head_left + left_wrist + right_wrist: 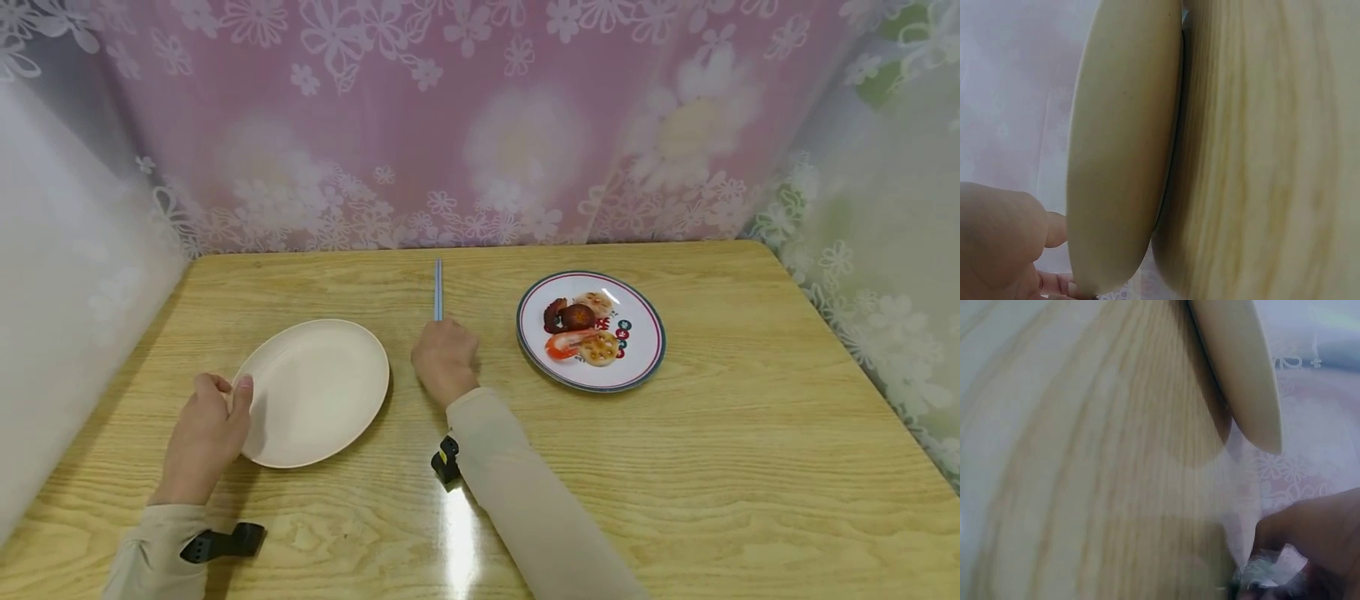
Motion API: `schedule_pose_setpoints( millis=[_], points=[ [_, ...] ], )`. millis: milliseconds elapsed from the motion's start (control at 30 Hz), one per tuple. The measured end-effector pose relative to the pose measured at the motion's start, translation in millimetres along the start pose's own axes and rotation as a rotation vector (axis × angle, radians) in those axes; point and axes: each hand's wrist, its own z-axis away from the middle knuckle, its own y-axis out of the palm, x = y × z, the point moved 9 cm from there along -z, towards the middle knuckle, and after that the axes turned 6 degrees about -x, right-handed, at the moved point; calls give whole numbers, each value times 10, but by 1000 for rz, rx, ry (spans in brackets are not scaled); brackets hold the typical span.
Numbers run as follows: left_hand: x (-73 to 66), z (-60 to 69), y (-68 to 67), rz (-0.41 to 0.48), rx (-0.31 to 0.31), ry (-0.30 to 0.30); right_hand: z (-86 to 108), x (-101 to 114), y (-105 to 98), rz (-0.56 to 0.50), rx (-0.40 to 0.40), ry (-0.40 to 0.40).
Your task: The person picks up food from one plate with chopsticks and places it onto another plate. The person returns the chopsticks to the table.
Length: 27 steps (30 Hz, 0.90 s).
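On the left of the table lies a plain cream plate (318, 392). My left hand (206, 433) pinches its left rim, thumb on top and fingers at the edge; the left wrist view shows the plate's side (1119, 144) from close by. Right of the plate, my right hand (447, 354) grips the near end of a pair of blue-grey chopsticks (438, 287), which point to the back of the table. Fingers hide their near part. Something shiny and clear (1266, 569) shows blurred by the right fingers in the right wrist view; what it is I cannot tell.
To the right of the chopsticks stands a white plate (540, 287) with a blue and red rim. On it lie a shrimp (566, 343), lotus root slices (598, 348) and a brown mushroom-like piece (577, 317). A floral curtain (517, 167) hangs behind the wooden table (742, 433).
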Motion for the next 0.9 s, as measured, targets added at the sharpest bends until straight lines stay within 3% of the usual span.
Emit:
schedule_pose_setpoints(
  millis=[300,400,600,900],
  points=[
    [-5,24,-9,5,-7,-13,4,-32,24,-42,6,28],
    [4,39,-6,7,-2,-13,25,-38,9,-141,-10,20],
    [27,29,3,15,5,-19,89,30,-56,-311,-27,-99],
    [39,39,13,17,11,-22,180,105,-265,-655,147,-190]
  ],
)
